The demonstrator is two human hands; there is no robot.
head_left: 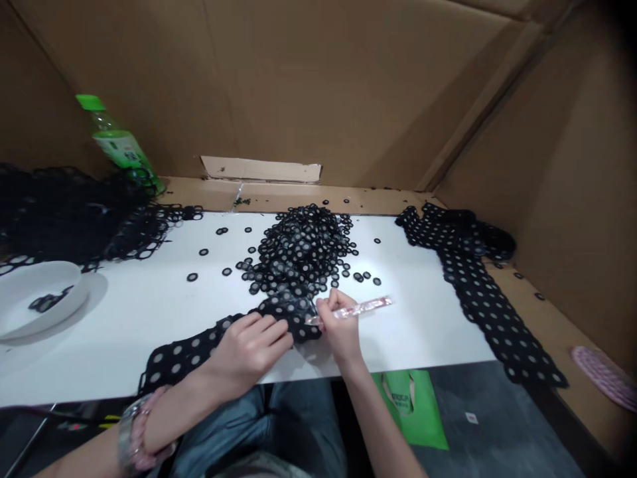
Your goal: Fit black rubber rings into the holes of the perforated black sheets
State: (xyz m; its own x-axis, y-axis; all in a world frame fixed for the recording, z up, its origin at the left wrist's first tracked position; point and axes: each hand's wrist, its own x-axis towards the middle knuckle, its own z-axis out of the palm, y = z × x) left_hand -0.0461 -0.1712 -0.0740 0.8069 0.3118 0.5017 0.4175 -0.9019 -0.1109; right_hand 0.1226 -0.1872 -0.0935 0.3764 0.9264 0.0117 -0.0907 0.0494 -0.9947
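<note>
My left hand [259, 345] lies with curled fingers on a black strip [186, 352] of joined rings with pale round centres, gripping its near edge. In my right hand [341, 322] is a slim pen-like stick [368, 306] in clear and pinkish wrapping, pinched between thumb and fingers. Its left end points down at the strip's right part; the tip itself is too small to make out. Just beyond both hands rises a heap of loose black rings [303, 245] with pale centres.
Black web-like offcuts [64, 212] pile up at the left, by a green-capped bottle [124, 149]. A white bowl [74, 299] holds a few black pieces. Another dotted strip [488, 299] stretches along the right. Cardboard walls [318, 86] enclose the white work surface [413, 285]. Below hangs a green bag [423, 411].
</note>
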